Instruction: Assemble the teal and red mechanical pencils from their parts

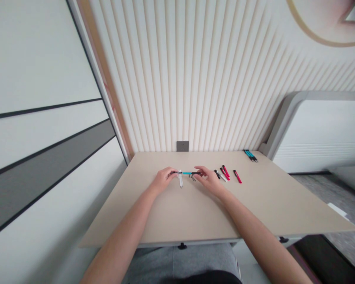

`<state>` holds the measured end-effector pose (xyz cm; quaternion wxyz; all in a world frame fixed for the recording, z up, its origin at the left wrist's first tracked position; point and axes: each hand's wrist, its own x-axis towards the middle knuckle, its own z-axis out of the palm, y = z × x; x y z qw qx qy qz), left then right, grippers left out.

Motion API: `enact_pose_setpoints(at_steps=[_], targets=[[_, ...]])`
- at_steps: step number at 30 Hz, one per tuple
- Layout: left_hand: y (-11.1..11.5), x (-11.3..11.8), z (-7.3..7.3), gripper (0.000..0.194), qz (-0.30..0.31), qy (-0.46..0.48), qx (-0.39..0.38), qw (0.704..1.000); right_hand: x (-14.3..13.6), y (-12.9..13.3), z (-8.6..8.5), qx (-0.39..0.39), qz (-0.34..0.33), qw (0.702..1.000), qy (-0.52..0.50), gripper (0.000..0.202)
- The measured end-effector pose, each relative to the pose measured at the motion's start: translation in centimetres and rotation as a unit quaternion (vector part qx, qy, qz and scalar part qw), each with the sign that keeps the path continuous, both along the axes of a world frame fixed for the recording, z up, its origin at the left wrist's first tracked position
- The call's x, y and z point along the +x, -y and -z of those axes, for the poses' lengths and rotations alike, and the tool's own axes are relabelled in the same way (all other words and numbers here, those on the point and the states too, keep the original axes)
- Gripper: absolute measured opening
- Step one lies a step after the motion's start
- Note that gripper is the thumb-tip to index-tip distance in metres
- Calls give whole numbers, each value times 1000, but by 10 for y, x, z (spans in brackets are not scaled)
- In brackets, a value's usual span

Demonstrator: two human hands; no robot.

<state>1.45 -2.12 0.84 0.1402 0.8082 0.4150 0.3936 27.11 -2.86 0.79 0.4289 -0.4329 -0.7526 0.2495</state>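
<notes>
Above the table I hold a blue-and-black pen (187, 173) level between my two hands. The fingers of my left hand (163, 178) pinch its dark left end. At the other end, the fingertips of my right hand (207, 179) close on the black part. Slim whitish sticks (181, 182), perhaps pen refills, lie on the table just below the pen. Close to my right fingertips are some small greyish pieces (193, 178), too small to make out.
Right of my right hand lie a white piece with a black end (221, 176), red-and-black pen parts (225, 172) and another red one (237, 176). Several blue-and-black pens (250, 155) lie at the back right corner of the beige table (177, 221). A ribbed wall stands behind.
</notes>
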Motion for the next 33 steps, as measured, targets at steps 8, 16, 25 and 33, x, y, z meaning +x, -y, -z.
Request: enact_pose_setpoints(at_steps=[8, 16, 25, 33], targets=[[-1, -5, -3, 16, 10, 8, 10, 1000, 3, -2, 2, -13, 16, 998, 67, 43], [-1, -5, -3, 13, -16, 13, 15, 1000, 3, -2, 0, 39, 7, 999, 31, 30], [-1, -5, -3, 17, 1, 12, 25, 1000, 6, -2, -5, 51, -12, 992, 117, 39], [-3, -5, 1, 20, -21, 4, 2, 1000, 7, -1, -5, 61, -2, 995, 73, 35]])
